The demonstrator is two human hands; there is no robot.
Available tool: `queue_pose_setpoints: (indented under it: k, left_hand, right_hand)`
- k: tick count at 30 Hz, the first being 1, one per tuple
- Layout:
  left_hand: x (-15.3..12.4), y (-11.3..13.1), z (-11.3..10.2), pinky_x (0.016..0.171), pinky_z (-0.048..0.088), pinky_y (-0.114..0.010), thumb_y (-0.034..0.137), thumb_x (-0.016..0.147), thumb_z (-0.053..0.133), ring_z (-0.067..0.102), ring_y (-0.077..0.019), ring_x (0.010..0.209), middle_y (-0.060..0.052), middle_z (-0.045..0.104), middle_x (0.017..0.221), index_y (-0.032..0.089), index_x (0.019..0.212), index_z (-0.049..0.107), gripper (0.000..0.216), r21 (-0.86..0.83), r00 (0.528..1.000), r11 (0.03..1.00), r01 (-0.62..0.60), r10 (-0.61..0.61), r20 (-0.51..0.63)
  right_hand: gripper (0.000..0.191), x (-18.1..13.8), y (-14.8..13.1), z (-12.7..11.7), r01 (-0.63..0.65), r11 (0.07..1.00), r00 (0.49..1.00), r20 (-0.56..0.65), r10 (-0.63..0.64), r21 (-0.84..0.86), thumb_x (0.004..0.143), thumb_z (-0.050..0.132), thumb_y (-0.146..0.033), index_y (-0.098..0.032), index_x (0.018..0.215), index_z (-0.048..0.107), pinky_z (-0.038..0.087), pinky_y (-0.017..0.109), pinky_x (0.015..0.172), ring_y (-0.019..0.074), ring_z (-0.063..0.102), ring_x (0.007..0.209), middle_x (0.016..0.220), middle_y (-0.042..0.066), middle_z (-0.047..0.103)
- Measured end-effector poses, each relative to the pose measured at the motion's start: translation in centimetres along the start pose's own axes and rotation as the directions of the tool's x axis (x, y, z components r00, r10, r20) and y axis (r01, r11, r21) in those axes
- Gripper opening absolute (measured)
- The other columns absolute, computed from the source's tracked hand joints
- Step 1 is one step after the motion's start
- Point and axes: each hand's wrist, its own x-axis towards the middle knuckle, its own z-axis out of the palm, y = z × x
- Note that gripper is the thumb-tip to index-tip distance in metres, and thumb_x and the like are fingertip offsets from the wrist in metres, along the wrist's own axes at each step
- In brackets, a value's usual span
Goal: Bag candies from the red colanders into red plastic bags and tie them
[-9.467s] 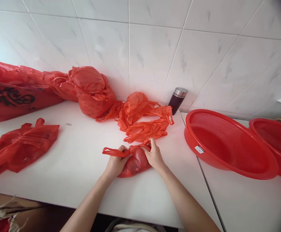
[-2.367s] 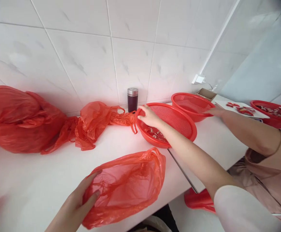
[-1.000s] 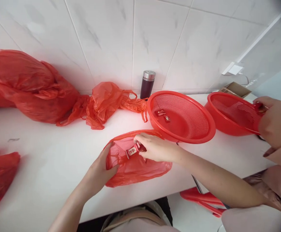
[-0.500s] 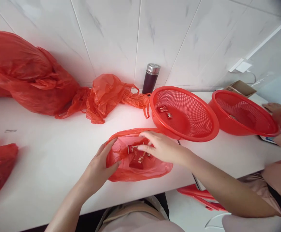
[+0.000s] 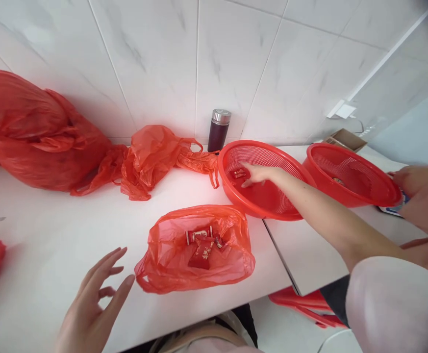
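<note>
Now that both hands have let go of the open red bag (image 5: 199,250), it lies on the worktop (image 5: 52,235) holding several red packets (image 5: 201,245); left hand (image 5: 92,299) hovers spread and empty beside it, right hand (image 5: 260,174) reaches open-fingered into the near basket (image 5: 265,196) toward the packets left there (image 5: 239,173).

You are in what looks like a packing room or back kitchen: glossy white wall tiles (image 5: 155,54), a white worktop (image 5: 70,220), red mesh baskets (image 5: 268,196), piles of red plastic bags (image 5: 37,137), a flask (image 5: 218,130) and a wall socket (image 5: 340,110).
</note>
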Motion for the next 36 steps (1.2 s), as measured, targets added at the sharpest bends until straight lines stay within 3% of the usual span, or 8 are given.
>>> queue_pose_setpoints:
  k: [5,11,18,24,27,30,33,36]
  left_hand:
    - [-0.2,-2.7,-0.1,0.061,0.06,-0.029,0.061,0.075,0.059,0.065,-0.0264,0.103,-0.004,0.054,0.132,0.041,0.129,0.051,0.058,0.007,0.998,0.998,0.07,-0.069,-0.009]
    - [0.3,-2.1,0.2,0.068,0.061,-0.033,0.061,0.078,0.056,0.065,-0.0262,0.102,-0.004,0.055,0.13,0.04,0.129,0.051,0.056,0.012,0.999,0.999,0.053,-0.052,-0.012]
    - [0.6,-1.1,0.7,0.065,0.062,-0.031,0.06,0.078,0.057,0.064,-0.0263,0.104,-0.003,0.054,0.133,0.042,0.131,0.049,0.057,-0.007,0.999,1.0,0.025,-0.025,0.029]
    - [0.3,-2.2,0.4,0.063,0.061,-0.031,0.061,0.076,0.058,0.065,-0.0276,0.104,-0.005,0.055,0.132,0.04,0.131,0.051,0.059,-0.011,0.998,0.998,0.057,-0.057,0.007]
    - [0.3,-2.2,0.2,0.067,0.061,-0.033,0.061,0.076,0.059,0.065,-0.028,0.104,-0.005,0.057,0.131,0.038,0.13,0.052,0.06,-0.032,0.995,0.995,0.096,-0.095,0.008]
    - [0.2,-0.6,0.0,0.073,0.06,-0.034,0.06,0.08,0.055,0.065,-0.0276,0.104,-0.005,0.059,0.132,0.036,0.131,0.052,0.057,-0.091,0.983,0.982,0.164,-0.156,0.092]
    - [0.3,1.4,0.4,0.077,0.058,-0.036,0.062,0.081,0.052,0.067,-0.0266,0.098,-0.006,0.067,0.122,0.033,0.132,0.053,0.058,-0.137,0.96,0.965,0.224,-0.194,0.204]
    - [0.4,2.5,1.2,0.072,0.058,-0.034,0.062,0.076,0.06,0.069,-0.0256,0.087,-0.006,0.073,0.105,0.027,0.124,0.06,0.059,-0.226,0.94,0.936,0.27,-0.204,0.274]
  right_hand:
    - [0.103,1.9,-1.0,0.4,-0.024,0.999,0.997,0.074,0.02,0.047,0.07,0.077,-0.046,-0.029,0.153,0.018,0.054,0.043,0.077,0.0324,0.063,0.099,0.14,0.018,0.046]
    - [0.051,1.6,-2.5,0.2,0.049,0.991,0.982,0.174,-0.07,0.124,0.082,0.066,-0.041,-0.021,0.128,0.058,0.053,0.028,0.067,0.0186,0.064,0.083,0.109,0.009,0.064]
    - [0.066,1.2,-4.5,2.7,0.006,0.994,0.998,0.059,-0.012,0.112,0.065,0.08,-0.017,-0.012,0.126,0.054,0.052,0.028,0.065,0.0168,0.063,0.073,0.097,0.008,0.061]
    - [0.04,-0.1,-3.0,-1.1,0.021,0.97,0.998,0.045,-0.033,0.244,0.069,0.073,-0.01,-0.018,0.106,0.059,0.056,0.029,0.062,0.017,0.065,0.071,0.088,0.004,0.065]
    - [0.026,-3.5,-3.6,-3.4,0.158,0.915,0.987,-0.021,-0.162,0.37,0.074,0.069,-0.013,-0.02,0.096,0.057,0.057,0.025,0.067,0.0153,0.065,0.079,0.093,0.004,0.066]
    - [0.024,-8.3,-6.2,-3.5,0.417,0.741,0.898,-0.11,-0.427,0.527,0.076,0.07,-0.02,-0.022,0.096,0.057,0.056,0.027,0.07,0.0149,0.065,0.082,0.096,0.002,0.066]
    - [0.021,-12.2,-9.7,-1.0,0.554,0.677,0.792,-0.057,-0.608,0.484,0.077,0.068,-0.025,-0.022,0.096,0.058,0.052,0.029,0.073,0.0145,0.063,0.082,0.098,0.001,0.066]
    - [0.019,-13.4,-12.3,2.7,0.587,0.76,0.79,0.007,-0.613,0.279,0.074,0.07,-0.03,-0.021,0.085,0.058,0.048,0.029,0.071,0.0155,0.058,0.081,0.099,0.003,0.061]
